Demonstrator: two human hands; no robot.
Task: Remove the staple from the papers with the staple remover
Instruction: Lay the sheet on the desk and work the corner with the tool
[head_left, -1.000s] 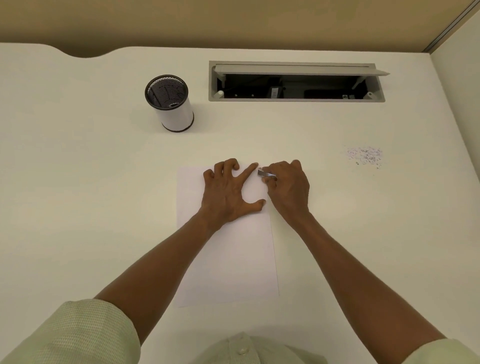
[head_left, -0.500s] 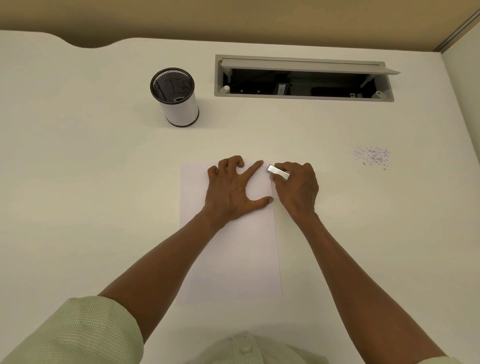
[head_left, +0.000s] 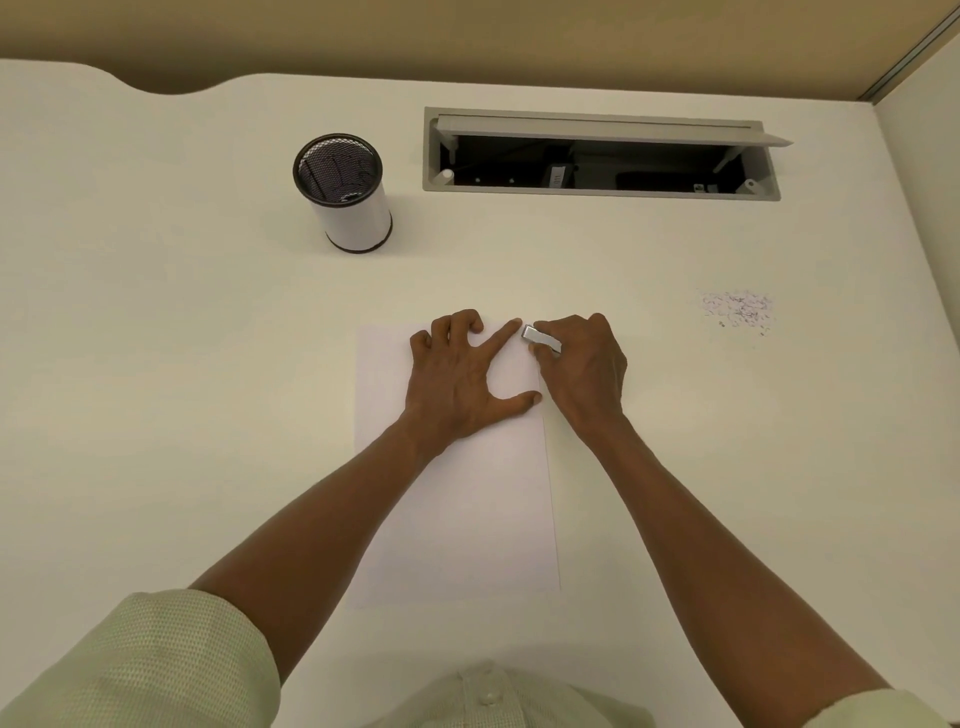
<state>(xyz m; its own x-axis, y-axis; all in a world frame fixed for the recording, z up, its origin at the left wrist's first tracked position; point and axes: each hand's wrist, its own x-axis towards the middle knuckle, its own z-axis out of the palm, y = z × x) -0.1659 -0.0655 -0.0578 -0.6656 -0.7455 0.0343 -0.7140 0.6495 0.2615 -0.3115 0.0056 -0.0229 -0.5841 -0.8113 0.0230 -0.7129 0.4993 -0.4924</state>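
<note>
Papers (head_left: 457, 493) lie flat on the desk (head_left: 182, 364) in front of you, long side running away from your body, and your left hand (head_left: 462, 379) is spread open on their far end to pin them. Your index finger reaches toward the far right corner while the thumb braces against the right edge, which frames that corner and keeps the sheets from sliding or lifting when the tool pulls. Your right hand (head_left: 582, 369) is closed around the staple remover (head_left: 540, 339), its metal nose angled in at that same corner, just beside your left index fingertip. The staple itself is too small to make out (presumably it sits under the tool's tip), so I cannot tell whether the nose has caught it yet. Coming in from the right side keeps your wrist off the sheets and lets the tool work outward, away from the pinning fingers. Well off to the right is a small scatter of pulled staples (head_left: 737, 310), a likely drop spot.
</note>
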